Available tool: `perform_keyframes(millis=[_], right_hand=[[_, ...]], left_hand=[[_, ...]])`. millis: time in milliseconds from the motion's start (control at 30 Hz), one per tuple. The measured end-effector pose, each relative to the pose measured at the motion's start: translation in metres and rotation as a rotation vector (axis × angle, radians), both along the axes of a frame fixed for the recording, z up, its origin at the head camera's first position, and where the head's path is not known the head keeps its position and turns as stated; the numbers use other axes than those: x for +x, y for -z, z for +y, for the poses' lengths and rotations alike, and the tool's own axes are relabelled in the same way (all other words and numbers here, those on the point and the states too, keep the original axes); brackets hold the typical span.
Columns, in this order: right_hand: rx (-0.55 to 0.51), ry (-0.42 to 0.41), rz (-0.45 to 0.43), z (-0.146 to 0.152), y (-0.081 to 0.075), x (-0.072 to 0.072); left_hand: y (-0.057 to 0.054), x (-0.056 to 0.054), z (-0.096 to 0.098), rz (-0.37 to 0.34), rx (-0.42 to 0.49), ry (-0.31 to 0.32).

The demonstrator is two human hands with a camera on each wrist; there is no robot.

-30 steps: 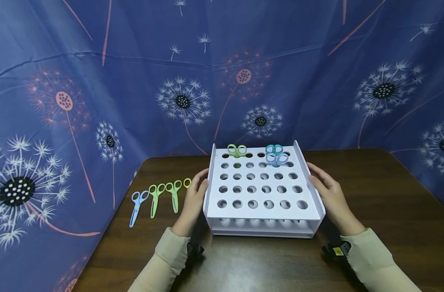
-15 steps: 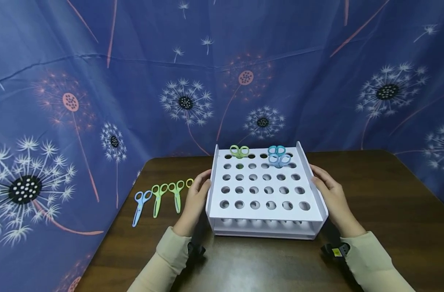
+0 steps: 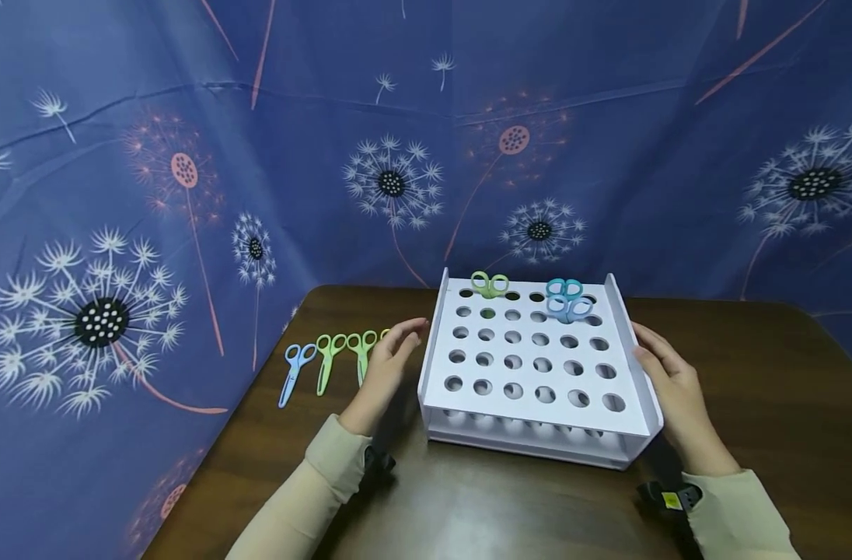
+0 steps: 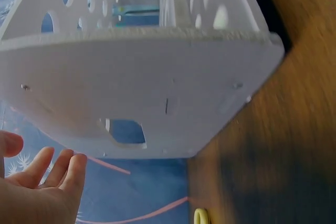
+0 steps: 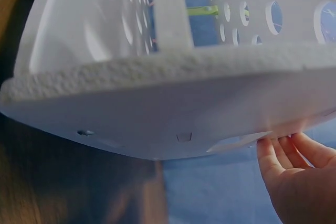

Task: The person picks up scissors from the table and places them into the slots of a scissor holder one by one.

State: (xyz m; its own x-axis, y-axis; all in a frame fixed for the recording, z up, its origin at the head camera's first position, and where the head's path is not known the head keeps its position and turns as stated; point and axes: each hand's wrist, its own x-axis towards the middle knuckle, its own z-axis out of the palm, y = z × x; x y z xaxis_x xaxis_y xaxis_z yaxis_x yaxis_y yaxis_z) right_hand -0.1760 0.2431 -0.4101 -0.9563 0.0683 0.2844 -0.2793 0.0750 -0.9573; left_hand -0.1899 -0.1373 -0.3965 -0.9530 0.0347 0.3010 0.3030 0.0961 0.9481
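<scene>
A white rack (image 3: 524, 416) with rows of round holes stands between my hands. Green scissors (image 3: 490, 286), teal scissors (image 3: 564, 288) and light blue scissors (image 3: 570, 309) are in its back holes, handles up. My left hand (image 3: 380, 377) is just off the rack's left wall, fingers loosely bent and holding nothing; the left wrist view shows a gap there. My right hand (image 3: 681, 397) touches the right wall with its fingertips, near the wall's cut-out in the right wrist view. Inside the rack, a teal blade (image 4: 136, 10) and a green blade (image 5: 202, 10) show.
Left of my left hand, light blue scissors (image 3: 296, 373) and two green scissors (image 3: 328, 362) lie on the brown table (image 3: 468, 505). A yellow handle (image 4: 200, 216) beyond them is mostly hidden by my hand in the head view. A blue patterned cloth (image 3: 293, 155) hangs behind.
My left hand has come away from the rack's left wall. My right hand stays at the right wall. The head view has swung left, so everything appears further right.
</scene>
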Motion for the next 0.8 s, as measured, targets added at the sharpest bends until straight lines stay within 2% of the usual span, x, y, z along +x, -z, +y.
perform_keyframes(millis=[167,367,467,633,700,800], right_hand=[[-0.048,-0.009,0.015,0.006,0.001,0.004],[-0.07,-0.016,0.018,0.007,0.003,0.005],[-0.078,-0.025,0.005,0.007,0.005,0.005],[-0.066,-0.032,-0.022,0.005,0.005,0.004],[-0.065,-0.033,-0.024,0.004,0.005,0.004],[-0.074,-0.036,-0.023,0.003,0.004,0.003]], left_hand=[[0.0,-0.005,-0.003,0.012,-0.041,0.004],[0.003,-0.006,-0.016,0.001,-0.124,-0.017],[-0.005,-0.002,-0.022,-0.003,-0.166,-0.014],[-0.026,0.008,-0.033,-0.027,-0.259,-0.04],[-0.028,0.008,-0.039,-0.035,-0.279,-0.047],[-0.02,0.001,-0.054,-0.045,-0.291,-0.053]])
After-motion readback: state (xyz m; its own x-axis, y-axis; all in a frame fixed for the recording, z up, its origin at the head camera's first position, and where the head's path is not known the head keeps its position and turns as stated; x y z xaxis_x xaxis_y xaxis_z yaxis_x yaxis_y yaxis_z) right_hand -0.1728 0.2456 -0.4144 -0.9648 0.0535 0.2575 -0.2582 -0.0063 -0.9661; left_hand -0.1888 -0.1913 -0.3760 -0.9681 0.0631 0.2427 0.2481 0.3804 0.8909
